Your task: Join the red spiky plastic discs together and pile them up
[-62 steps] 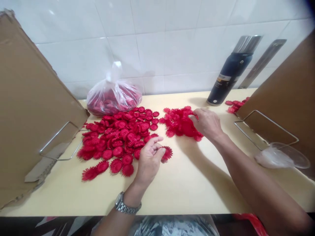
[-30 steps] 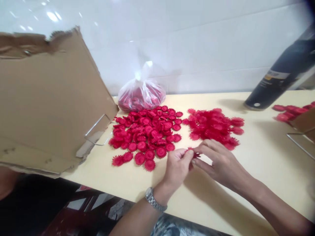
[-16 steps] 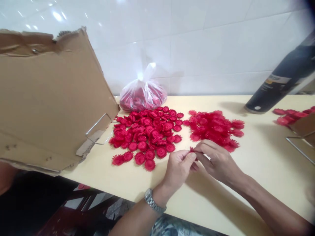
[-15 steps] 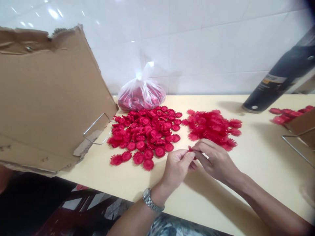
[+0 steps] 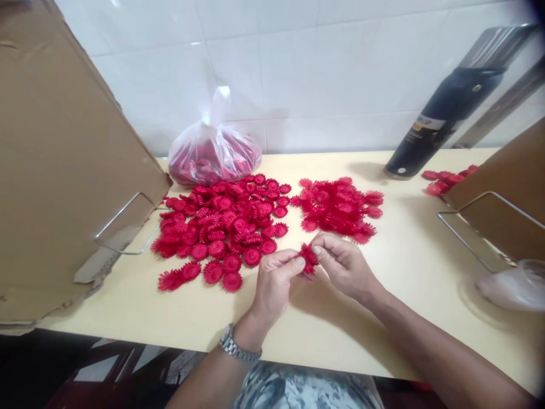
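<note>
Grip of left hand (image 5: 273, 284) and right hand (image 5: 346, 266): both narrow, fingertips pinching one red toothed piece (image 5: 308, 258) between them, above the pale, smooth worktop (image 5: 336, 335). Beyond lie a left heap (image 5: 221, 218) of thick ridged discs and a right heap (image 5: 336, 209), flatter, spiky-edged.
</note>
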`<state>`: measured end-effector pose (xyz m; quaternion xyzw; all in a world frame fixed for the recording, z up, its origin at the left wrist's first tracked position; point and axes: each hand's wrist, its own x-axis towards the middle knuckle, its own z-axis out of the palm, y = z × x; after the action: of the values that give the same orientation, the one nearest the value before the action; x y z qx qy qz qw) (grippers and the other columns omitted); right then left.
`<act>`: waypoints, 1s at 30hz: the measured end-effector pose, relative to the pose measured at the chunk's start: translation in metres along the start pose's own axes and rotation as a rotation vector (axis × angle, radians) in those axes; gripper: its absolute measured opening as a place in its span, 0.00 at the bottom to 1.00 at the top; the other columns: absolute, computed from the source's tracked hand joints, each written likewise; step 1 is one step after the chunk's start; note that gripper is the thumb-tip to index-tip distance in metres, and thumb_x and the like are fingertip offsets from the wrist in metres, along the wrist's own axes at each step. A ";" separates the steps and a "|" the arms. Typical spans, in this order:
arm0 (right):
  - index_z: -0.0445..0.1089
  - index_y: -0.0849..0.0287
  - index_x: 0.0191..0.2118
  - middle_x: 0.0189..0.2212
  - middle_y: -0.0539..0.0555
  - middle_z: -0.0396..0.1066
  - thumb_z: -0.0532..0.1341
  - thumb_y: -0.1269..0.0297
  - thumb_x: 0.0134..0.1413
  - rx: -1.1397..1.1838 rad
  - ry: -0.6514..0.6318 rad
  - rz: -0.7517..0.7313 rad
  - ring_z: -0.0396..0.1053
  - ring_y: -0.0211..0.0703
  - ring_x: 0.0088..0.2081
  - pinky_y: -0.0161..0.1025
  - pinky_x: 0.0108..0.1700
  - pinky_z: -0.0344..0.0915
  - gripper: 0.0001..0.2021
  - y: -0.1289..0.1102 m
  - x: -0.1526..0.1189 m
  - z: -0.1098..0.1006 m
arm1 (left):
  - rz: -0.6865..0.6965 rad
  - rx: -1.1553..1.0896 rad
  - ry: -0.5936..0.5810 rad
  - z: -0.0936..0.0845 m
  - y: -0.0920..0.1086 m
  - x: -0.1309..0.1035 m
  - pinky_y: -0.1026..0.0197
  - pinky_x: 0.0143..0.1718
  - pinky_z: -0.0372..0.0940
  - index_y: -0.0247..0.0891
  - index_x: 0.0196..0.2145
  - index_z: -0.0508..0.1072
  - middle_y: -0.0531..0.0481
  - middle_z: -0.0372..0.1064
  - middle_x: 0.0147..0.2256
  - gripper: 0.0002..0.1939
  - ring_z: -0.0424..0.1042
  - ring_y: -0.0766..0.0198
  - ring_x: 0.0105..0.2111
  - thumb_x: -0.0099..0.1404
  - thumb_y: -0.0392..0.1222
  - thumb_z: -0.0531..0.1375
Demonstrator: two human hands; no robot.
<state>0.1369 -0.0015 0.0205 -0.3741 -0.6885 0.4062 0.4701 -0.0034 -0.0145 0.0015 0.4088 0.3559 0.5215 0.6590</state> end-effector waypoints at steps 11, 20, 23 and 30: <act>0.62 0.58 0.27 0.21 0.49 0.67 0.54 0.55 0.59 0.291 -0.079 0.202 0.66 0.37 0.24 0.39 0.31 0.66 0.14 0.002 0.001 0.003 | 0.120 0.199 0.149 0.004 0.001 0.000 0.68 0.24 0.58 0.36 0.20 0.67 0.56 0.63 0.17 0.10 0.62 0.71 0.20 0.59 0.36 0.56; 0.64 0.59 0.30 0.24 0.49 0.68 0.62 0.58 0.51 0.028 -0.127 0.165 0.65 0.36 0.27 0.35 0.30 0.62 0.10 0.009 0.002 -0.006 | 0.093 0.365 0.091 -0.001 0.004 0.001 0.67 0.23 0.56 0.35 0.20 0.68 0.55 0.61 0.18 0.13 0.60 0.70 0.21 0.59 0.42 0.58; 0.65 0.60 0.28 0.24 0.51 0.72 0.59 0.59 0.55 0.275 -0.208 0.203 0.69 0.39 0.28 0.39 0.32 0.66 0.10 0.007 0.004 -0.009 | 0.102 0.379 0.052 -0.003 0.004 0.000 0.66 0.26 0.57 0.35 0.21 0.68 0.54 0.63 0.18 0.12 0.63 0.69 0.22 0.60 0.41 0.57; 0.64 0.59 0.26 0.22 0.50 0.71 0.62 0.55 0.51 0.356 -0.003 0.294 0.69 0.39 0.25 0.40 0.32 0.68 0.13 0.005 0.005 -0.003 | 0.138 0.338 0.092 -0.005 -0.004 -0.001 0.67 0.22 0.53 0.36 0.22 0.64 0.57 0.59 0.18 0.13 0.58 0.71 0.19 0.62 0.44 0.56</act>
<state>0.1389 0.0057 0.0180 -0.3810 -0.5448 0.5859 0.4634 -0.0068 -0.0145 -0.0042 0.5130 0.4392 0.5163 0.5266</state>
